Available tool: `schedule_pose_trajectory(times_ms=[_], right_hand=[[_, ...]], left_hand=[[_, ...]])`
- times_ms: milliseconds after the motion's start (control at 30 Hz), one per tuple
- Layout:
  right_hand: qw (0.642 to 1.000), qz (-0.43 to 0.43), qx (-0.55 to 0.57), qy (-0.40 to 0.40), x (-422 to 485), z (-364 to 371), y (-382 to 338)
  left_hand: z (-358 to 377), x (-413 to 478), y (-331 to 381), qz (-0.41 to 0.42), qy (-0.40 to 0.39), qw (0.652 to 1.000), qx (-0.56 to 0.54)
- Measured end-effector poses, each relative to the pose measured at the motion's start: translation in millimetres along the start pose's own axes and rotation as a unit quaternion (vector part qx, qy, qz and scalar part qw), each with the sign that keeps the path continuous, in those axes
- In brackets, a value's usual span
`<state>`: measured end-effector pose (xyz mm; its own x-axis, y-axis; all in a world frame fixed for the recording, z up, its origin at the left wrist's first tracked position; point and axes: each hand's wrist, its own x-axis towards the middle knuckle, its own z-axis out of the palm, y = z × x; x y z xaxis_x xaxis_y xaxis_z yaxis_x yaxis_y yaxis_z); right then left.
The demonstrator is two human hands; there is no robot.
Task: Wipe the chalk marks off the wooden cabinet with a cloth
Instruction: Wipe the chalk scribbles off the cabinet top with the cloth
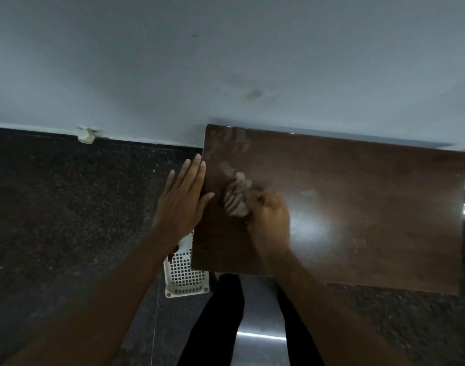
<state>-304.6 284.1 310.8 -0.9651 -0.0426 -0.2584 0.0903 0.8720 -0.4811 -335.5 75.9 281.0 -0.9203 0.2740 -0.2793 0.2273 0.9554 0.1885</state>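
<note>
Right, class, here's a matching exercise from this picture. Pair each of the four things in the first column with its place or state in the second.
Column one:
1 left hand
2 right hand
3 cloth
4 white grid item

Column two:
A bunched up on top of the cabinet
B fingers straight, at the cabinet's left edge
C lower down, partly hidden by the cabinet's near left corner
D fingers curled round the cloth

Pairs: 1-B, 2-D, 3-A, 4-C

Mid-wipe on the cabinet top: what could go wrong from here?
The cloth in the right hand may only smear chalk: a pale streak lies beside it. The chalk marks at the cabinet's far left corner could be missed. The left hand, flat on its edge, may not steady it.
</note>
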Motion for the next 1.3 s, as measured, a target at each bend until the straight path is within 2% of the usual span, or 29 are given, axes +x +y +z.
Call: schedule_pose_trajectory(times_ms=[67,167,233,333,433,500,533,600,667,733,767,833,933,1033,1100,1233,1300], right_hand=[[0.996,-0.070,-0.033,-0.035,-27.6,8.0,-2.3],[0.983,-0.162,-0.078,-0.047,-41.7,-1.3,26.1],[0.976,-0.184,-0.114,-0.033,-39.4,-14.9,50.9],[0.998,-0.036,-0.044,0.039,-14.1,-49.8,68.9],[0.976,0.190,0.016,0.107,19.7,-71.9,87.5],[0.956,0.249,-0.031,0.154,38.5,-70.6,92.7],[0.952,0.268,-0.029,0.148,46.7,-62.3,92.4],[0.946,0.279,0.053,0.155,60.1,-47.6,74.7],[0.925,0.295,0.105,0.215,70.2,-37.0,38.4],[0.943,0.229,0.096,0.221,72.7,-21.1,-6.5],[0.964,0.169,0.092,0.184,68.2,-11.3,-30.3],[0.994,0.011,-0.001,0.109,58.0,12.2,-63.0],[0.997,-0.063,-0.039,0.024,47.7,30.9,-72.9],[0.989,-0.124,-0.077,-0.009,46.8,22.7,-56.3],[0.986,-0.130,-0.100,0.002,56.6,9.3,-36.3],[0.995,0.017,-0.091,0.045,100.0,-17.2,-24.4],[0.992,0.055,-0.092,0.058,116.3,-18.0,-34.4]], left_hand=[[-4.0,10.6,-6.9,0.010,0.000,1.000,0.000],[-12.1,28.1,-16.3,0.028,-0.002,1.000,0.004],[-17.2,38.8,-22.2,0.039,0.003,0.999,0.009],[-21.1,51.0,-28.1,0.058,0.018,0.998,0.018],[-22.6,59.1,-31.4,0.075,0.038,0.996,0.031],[-22.9,63.2,-33.4,0.087,0.043,0.995,0.032],[-23.4,64.8,-34.2,0.090,0.044,0.994,0.033],[-24.6,66.6,-35.8,0.098,0.046,0.994,0.035],[-25.6,67.8,-37.7,0.104,0.048,0.993,0.030],[-28.3,69.4,-40.9,0.102,0.055,0.993,0.018],[-30.8,70.1,-42.3,0.097,0.058,0.993,0.016],[-35.7,70.1,-45.9,0.082,0.065,0.994,0.010],[-39.1,68.6,-52.9,0.076,0.068,0.995,0.006],[-36.7,66.7,-56.4,0.078,0.097,0.992,0.011],[-36.6,64.5,-55.4,0.079,0.105,0.991,0.006],[-37.1,57.3,-55.3,0.098,0.115,0.988,0.007],[-39.0,56.0,-55.0,0.106,0.125,0.986,0.009]])
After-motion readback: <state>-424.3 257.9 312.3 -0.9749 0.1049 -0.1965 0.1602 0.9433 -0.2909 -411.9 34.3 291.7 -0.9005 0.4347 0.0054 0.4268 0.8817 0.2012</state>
